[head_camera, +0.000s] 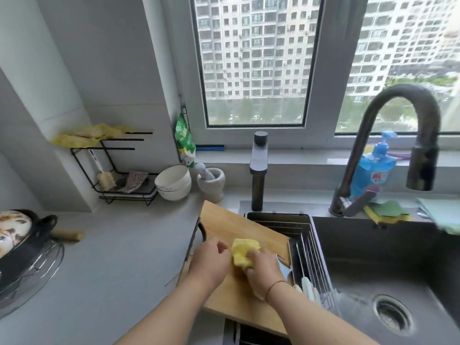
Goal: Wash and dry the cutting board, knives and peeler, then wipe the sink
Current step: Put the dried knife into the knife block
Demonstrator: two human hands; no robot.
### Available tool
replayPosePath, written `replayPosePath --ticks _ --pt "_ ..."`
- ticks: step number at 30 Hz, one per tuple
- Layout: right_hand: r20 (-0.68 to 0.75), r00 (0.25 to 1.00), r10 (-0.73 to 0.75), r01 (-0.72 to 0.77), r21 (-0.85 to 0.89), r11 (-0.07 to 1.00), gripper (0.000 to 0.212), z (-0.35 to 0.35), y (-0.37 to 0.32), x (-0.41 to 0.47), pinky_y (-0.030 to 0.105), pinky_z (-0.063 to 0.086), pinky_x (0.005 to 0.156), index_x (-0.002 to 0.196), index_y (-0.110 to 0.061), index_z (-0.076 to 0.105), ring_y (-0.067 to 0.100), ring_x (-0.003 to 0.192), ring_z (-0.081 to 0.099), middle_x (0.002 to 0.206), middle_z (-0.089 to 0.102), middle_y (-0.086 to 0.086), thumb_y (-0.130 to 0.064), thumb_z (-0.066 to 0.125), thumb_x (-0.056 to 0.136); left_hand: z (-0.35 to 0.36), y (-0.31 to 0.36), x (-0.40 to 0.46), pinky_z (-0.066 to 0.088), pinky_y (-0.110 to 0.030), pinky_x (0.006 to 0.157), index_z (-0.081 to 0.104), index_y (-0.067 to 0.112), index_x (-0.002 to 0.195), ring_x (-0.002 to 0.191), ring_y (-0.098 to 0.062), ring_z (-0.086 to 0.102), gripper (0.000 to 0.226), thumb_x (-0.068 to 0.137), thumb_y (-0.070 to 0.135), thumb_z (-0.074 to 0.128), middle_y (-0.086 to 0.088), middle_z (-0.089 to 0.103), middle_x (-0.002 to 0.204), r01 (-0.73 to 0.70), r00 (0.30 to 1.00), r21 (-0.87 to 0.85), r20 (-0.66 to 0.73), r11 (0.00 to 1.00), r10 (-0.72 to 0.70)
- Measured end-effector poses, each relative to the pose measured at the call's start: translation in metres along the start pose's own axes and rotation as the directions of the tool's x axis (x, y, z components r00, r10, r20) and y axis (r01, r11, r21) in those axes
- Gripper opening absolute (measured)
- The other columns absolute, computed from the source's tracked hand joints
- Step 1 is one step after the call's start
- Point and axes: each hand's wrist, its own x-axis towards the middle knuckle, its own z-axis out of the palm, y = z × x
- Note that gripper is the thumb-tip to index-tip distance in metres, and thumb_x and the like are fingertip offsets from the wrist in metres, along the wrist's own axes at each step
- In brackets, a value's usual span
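Note:
A wooden cutting board [224, 220] lies across the counter edge and the left end of the sink. Above it, my right hand [263, 272] grips a crumpled yellow cloth [242, 253] wrapped round a knife [283, 268], whose shiny blade tip sticks out to the right of that hand. My left hand [211, 262] is curled just left of the cloth and seems to hold the knife's handle, which is hidden. A white-handled utensil [307, 287] lies in the wire rack [308, 245] beside the board.
The dark sink [373, 245] with its drain [392, 312] is at the right, under a tall black faucet [398, 135]. Sponges [388, 211] and a blue soap bottle [373, 170] sit behind it. Bowls [173, 183], a mortar [211, 181] and a rack [119, 175] stand at the back left.

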Motion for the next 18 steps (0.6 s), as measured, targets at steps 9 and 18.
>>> replayPosePath --ticks 9,18 --pt "-0.207 0.902 0.379 -0.088 0.770 0.632 0.023 -0.102 0.080 0.007 0.023 0.040 0.058 0.105 -0.017 0.055 0.009 0.076 0.054 0.087 0.059 -0.001 -0.038 0.049 0.096 0.104 0.046 0.002 0.041 -0.027 0.049 0.053 0.007 0.090 0.058 -0.021 0.052 0.018 0.089 0.003 0.036 -0.009 0.053 0.077 0.342 0.907 -0.293 0.351 0.893 -0.232" --pt "-0.167 0.886 0.432 -0.108 0.833 0.543 0.028 -0.120 0.139 0.002 0.040 0.052 0.085 0.110 -0.019 0.054 0.020 0.093 0.061 0.101 0.063 0.004 -0.043 0.048 0.096 0.185 0.061 -0.007 0.043 -0.028 0.054 0.041 0.016 0.066 0.056 -0.023 0.043 0.016 0.072 0.005 0.051 -0.004 0.041 0.065 0.342 0.838 -0.072 0.474 0.937 -0.270"
